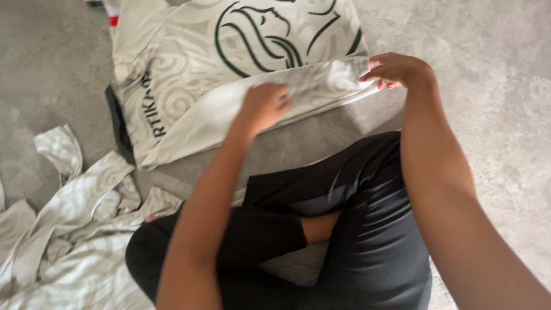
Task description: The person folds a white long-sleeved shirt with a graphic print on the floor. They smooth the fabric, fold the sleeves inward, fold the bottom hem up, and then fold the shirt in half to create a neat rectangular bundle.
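A cream shirt [189,63] with a pale swirl pattern and a dark line drawing lies flat on the grey floor ahead of me. Its near edge is folded over into a long band [321,83]. My left hand [265,105] presses down on the middle of that fold, fingers curled. My right hand [396,69] pinches the fold's right end between fingers and thumb. Both forearms reach forward over my crossed legs in black trousers [367,229].
A heap of more cream patterned garments [74,229] lies at the lower left beside my knee. The grey concrete floor [493,103] spreads to the right and far left. A red and white scrap [113,17] shows at the top edge.
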